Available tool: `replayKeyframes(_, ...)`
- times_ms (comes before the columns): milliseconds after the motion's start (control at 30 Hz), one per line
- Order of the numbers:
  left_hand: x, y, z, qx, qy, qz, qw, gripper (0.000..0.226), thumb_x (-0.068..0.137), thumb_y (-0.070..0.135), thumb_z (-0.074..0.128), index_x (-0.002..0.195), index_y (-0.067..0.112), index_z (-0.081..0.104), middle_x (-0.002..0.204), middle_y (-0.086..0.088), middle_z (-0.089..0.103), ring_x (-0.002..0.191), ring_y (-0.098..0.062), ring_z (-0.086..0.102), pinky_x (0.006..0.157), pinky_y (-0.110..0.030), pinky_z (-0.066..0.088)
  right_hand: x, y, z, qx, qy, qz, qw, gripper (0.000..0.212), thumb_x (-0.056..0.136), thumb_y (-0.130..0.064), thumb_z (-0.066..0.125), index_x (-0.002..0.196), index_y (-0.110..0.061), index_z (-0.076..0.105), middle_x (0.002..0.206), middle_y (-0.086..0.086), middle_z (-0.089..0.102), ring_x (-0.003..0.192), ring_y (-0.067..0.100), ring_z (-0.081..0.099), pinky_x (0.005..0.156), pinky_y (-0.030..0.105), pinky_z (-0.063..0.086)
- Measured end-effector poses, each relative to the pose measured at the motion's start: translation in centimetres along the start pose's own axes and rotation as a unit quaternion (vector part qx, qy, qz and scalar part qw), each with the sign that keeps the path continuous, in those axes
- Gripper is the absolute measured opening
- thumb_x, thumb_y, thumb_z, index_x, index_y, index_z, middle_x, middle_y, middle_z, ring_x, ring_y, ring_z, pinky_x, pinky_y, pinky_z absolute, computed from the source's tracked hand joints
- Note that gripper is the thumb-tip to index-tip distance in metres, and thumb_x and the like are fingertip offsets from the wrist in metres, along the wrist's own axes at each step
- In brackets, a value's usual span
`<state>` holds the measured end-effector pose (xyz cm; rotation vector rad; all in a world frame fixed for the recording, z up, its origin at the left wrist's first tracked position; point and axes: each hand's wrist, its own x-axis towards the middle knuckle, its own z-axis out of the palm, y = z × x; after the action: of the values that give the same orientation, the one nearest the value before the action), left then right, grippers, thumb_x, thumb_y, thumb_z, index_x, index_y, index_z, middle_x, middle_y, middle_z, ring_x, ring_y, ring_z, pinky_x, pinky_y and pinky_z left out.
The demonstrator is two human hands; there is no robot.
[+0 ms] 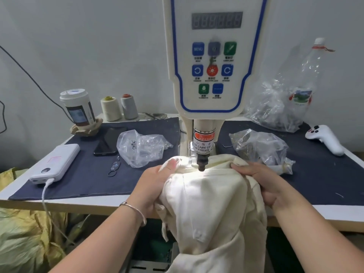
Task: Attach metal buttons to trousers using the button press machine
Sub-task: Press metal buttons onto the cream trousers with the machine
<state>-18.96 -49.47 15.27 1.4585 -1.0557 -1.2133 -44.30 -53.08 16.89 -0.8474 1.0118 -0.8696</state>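
Two bare forearms, no sleeves showing anywhere along them. A thin silver-coloured metal bangle (134, 210) round the left wrist, just behind the left hand (151, 186). Nothing worn on the right wrist or the right hand (264, 182); no rings visible on either.

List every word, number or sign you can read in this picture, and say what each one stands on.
"MENU": blue button on the white button press machine.
"WARNING": red sticker on the press's grey cylinder.
"TAKE CARE OF YOUR FINGER" (first letters hidden): white label beneath it.
Unlit digit display, small button captions, paper cup label, bottle label: too blurred.
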Motion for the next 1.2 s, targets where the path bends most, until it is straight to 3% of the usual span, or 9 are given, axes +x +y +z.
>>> replayKeyframes(133,0.5,0.4,1.2,0.090,0.025,0.028,0.995,0.055,0.091,0.058,0.056,0.093,0.005,0.070,0.093,-0.008,0.075,0.082,-0.016,0.063,0.085,-0.037,0.052,-0.1,0.3,-0.4,-0.027,0.086,-0.039,0.995,0.035,0.063,-0.035,0.080,0.083,-0.007,0.076,0.086,0.017,0.074,0.072,0.028,0.072,0.056,0.035,0.058)
replayKeyframes(200,0.6,0.7,1.9,0.125,0.012,0.052,0.991,0.046,0.094,0.056,0.053,0.086,0.012,0.063,0.082,-0.005,0.062,0.075,-0.015,0.052,0.072,-0.032,0.043,0.2,0.4,-0.8,-0.087,0.157,-0.089,0.980,0.040,0.062,-0.046,0.080,0.079,-0.010,0.074,0.078,0.010,0.074,0.066,0.022,0.069,0.057,0.033,0.057)
replayKeyframes(367,0.7,0.2,2.7,0.154,-0.010,0.117,0.981,0.056,0.097,0.049,0.051,0.069,0.000,0.046,0.066,-0.002,0.041,0.061,-0.012,0.036,0.062,-0.031,0.029,0.8,1.9,-2.1,-0.274,0.295,-0.244,0.882,0.063,0.083,-0.050,0.067,0.076,0.012,0.061,0.066,0.026,0.052,0.063,0.018,0.042,0.060,0.033,0.034)
replayKeyframes(467,1.0,-0.4,2.8,0.156,0.008,0.131,0.979,0.046,0.098,0.046,0.052,0.065,0.017,0.037,0.057,0.014,0.039,0.052,-0.003,0.034,0.055,-0.022,0.030,1.0,2.7,-2.3,-0.343,0.333,-0.259,0.839,0.047,0.088,-0.042,0.062,0.052,-0.011,0.057,0.045,-0.007,0.048,0.056,0.019,0.045,0.055,0.032,0.033)
replayKeyframes(567,1.3,-1.1,2.6,0.145,0.014,0.130,0.981,0.038,0.097,0.045,0.053,0.070,0.019,0.050,0.061,0.021,0.052,0.058,0.002,0.045,0.056,-0.013,0.036,1.5,3.3,-2.0,-0.416,0.380,-0.228,0.794,0.033,0.091,-0.042,0.053,0.067,-0.020,0.059,0.066,-0.006,0.059,0.070,0.024,0.053,0.059,0.032,0.034)
replayKeyframes(633,1.4,-1.5,2.5,0.135,0.021,0.130,0.982,0.030,0.097,0.043,0.056,0.082,0.016,0.061,0.075,0.010,0.061,0.069,-0.004,0.052,0.064,-0.021,0.042,1.9,3.3,-1.7,-0.466,0.393,-0.195,0.769,0.032,0.093,-0.045,0.048,0.078,-0.018,0.054,0.075,0.000,0.057,0.076,0.027,0.052,0.064,0.033,0.034)
replayKeyframes(733,1.3,-1.9,2.7,0.138,0.049,0.168,0.975,0.021,0.095,0.038,0.060,0.084,0.021,0.066,0.083,0.004,0.068,0.074,-0.005,0.058,0.065,-0.016,0.043,2.3,3.3,-1.8,-0.480,0.389,-0.181,0.765,0.033,0.095,-0.045,0.045,0.080,-0.016,0.047,0.076,0.000,0.053,0.077,0.029,0.050,0.067,0.035,0.035)
replayKeyframes(933,0.9,-1.8,2.1,0.170,0.066,0.204,0.962,0.019,0.094,0.034,0.064,0.080,0.047,0.068,0.087,0.037,0.067,0.088,0.015,0.059,0.066,0.001,0.037,2.1,3.5,-1.5,-0.487,0.375,-0.190,0.766,0.031,0.096,-0.044,0.041,0.086,-0.016,0.049,0.081,0.001,0.057,0.079,0.027,0.052,0.067,0.035,0.036)
replayKeyframes(1200,1.2,-2.0,2.0,0.150,0.053,0.208,0.965,0.008,0.094,0.032,0.062,0.092,0.033,0.070,0.091,0.023,0.069,0.088,0.005,0.061,0.067,-0.004,0.040,2.2,3.1,-1.0,-0.496,0.379,-0.169,0.762,0.032,0.097,-0.041,0.041,0.089,-0.012,0.052,0.088,0.008,0.060,0.081,0.029,0.051,0.070,0.036,0.037)
